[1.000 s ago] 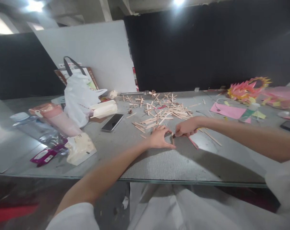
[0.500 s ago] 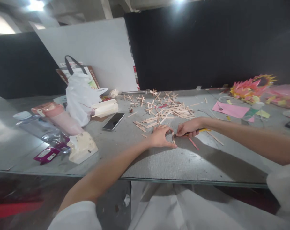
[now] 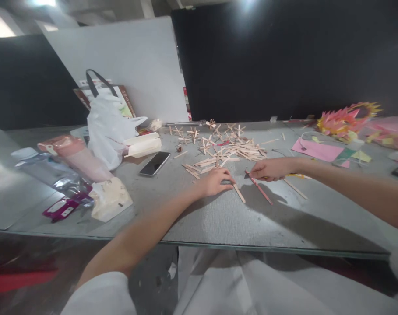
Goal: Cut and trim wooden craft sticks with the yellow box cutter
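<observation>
My left hand (image 3: 218,181) rests on the grey table with bent fingers, its fingertips on the upper end of a flat wooden craft stick (image 3: 240,194). The stick lies slanted, its lower end sticking out towards me. To the right, my right hand (image 3: 271,169) is closed around a yellow utility knife (image 3: 297,176), mostly hidden by the palm. Its dark blade shows at the fingertips, by the upper end of a pink-red stick (image 3: 262,190). Another pale stick (image 3: 295,189) lies under the right forearm. Beyond both hands spreads a pile of loose craft sticks (image 3: 248,151).
At left are a phone (image 3: 155,163), a white plastic bag (image 3: 105,131), a clear bottle (image 3: 47,173), a pink bottle (image 3: 75,157) and a tissue pack (image 3: 110,199). Pink paper (image 3: 317,149) and a spiky paper craft (image 3: 336,122) lie at right. The table edge (image 3: 251,247) runs close to me.
My right hand with the knife has moved slightly up and right, away from the wooden stick. My left hand has drawn its fingers together, and the stick's lower end now points more to the right.
</observation>
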Motion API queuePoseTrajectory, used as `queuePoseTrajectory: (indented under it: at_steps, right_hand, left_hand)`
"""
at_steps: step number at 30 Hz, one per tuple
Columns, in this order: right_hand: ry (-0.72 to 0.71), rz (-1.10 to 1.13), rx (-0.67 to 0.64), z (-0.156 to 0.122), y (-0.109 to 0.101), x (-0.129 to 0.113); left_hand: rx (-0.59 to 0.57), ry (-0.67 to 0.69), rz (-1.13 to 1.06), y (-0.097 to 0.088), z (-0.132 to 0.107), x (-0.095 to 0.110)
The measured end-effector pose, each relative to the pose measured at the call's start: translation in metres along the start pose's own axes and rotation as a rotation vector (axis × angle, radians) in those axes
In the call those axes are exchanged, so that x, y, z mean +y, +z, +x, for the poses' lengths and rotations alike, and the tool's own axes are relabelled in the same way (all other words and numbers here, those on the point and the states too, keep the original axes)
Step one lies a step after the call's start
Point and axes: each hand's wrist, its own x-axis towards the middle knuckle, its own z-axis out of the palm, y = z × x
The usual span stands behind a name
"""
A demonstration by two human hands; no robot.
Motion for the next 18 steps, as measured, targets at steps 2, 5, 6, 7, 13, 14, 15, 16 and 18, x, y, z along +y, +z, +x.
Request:
queuePoseTrajectory:
  at_steps: [2,5,6,7,13,14,15,16,18]
  right_hand:
    - [-0.008,-0.007,0.012,-0.005,-0.001,0.005]
    - [-0.018,-0.047,0.049,-0.011,-0.001,0.009]
    - [-0.026,-0.062,0.06,-0.013,0.0,0.009]
    - [-0.032,-0.076,0.069,-0.016,0.001,0.008]
    - [-0.06,-0.193,0.117,-0.025,0.006,-0.01]
    - [-0.074,-0.246,0.144,-0.026,0.007,-0.013]
    - [-0.082,-0.306,0.179,-0.026,0.007,-0.016]
    - [-0.081,-0.367,0.213,-0.025,0.008,-0.018]
    - [-0.063,-0.478,0.261,-0.022,0.01,-0.022]
  left_hand:
    - [0.016,-0.005,-0.003,0.001,0.001,-0.002]
    - [0.044,-0.038,0.047,0.004,0.0,0.0]
    - [0.05,-0.059,0.066,0.005,-0.001,0.002]
    - [0.049,-0.091,0.073,0.006,-0.002,0.004]
    - [0.051,-0.33,-0.06,0.002,0.0,0.008]
    - [0.063,-0.305,-0.073,0.0,0.001,0.007]
    - [0.062,-0.257,-0.08,-0.003,0.001,0.005]
    - [0.042,-0.188,-0.078,-0.005,0.001,0.003]
    - [-0.022,-0.071,-0.042,-0.008,0.001,-0.001]
